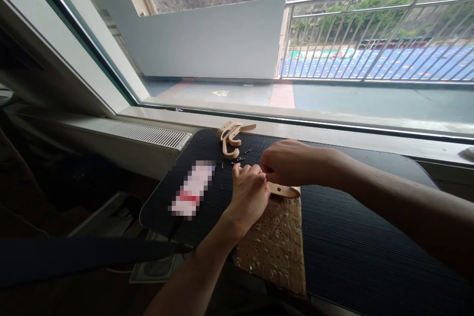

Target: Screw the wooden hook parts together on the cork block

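Observation:
My left hand [249,191] and my right hand [287,162] meet over a dark ribbed table [355,237]. Both are closed, fingers curled, around a flat tan wooden piece [285,190] whose rounded end sticks out to the right beneath my right hand. The piece lies at the far edge of a brown cardboard sheet [276,247] marked with many small holes. What my right fingertips pinch is hidden. A few small dark pins [237,160] lie scattered just beyond my left hand.
Two or three curved wooden parts [231,139] lie stacked near the table's far edge by the window sill [333,133]. A blurred white and red item [192,192] rests left of my hands. A radiator grille [140,132] runs along the left.

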The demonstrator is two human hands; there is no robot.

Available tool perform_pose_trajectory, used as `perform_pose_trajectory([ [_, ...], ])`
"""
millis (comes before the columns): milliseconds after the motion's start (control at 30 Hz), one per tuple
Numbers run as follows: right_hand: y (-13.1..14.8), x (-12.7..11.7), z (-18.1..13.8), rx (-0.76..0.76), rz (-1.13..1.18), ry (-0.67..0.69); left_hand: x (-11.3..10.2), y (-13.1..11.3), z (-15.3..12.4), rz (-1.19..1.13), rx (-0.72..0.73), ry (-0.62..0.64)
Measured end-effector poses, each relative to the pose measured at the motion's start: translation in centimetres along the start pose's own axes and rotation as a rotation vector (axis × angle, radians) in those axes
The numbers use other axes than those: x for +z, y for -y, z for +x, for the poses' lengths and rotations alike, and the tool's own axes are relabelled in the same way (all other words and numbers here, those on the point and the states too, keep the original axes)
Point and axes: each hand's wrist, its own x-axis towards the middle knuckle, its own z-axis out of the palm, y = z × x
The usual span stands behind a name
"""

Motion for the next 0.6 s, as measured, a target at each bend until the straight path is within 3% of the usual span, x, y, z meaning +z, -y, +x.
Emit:
perform_pose_trajectory([
  [133,-0.8,0.4,-0.1,0.113,0.039,-0.004,0.1,0.0,-0.1,0.007,0.004,-0.005],
  [300,-0.5,0.1,-0.6,0.021,0.014,0.02,0.1,0.2,0.1,0.013,0.006,0.005],
  [600,-0.6,0.4,-0.1,-0.009,-0.053,0.014,0.2,0.0,0.2,0.036,0.0,-0.009],
])
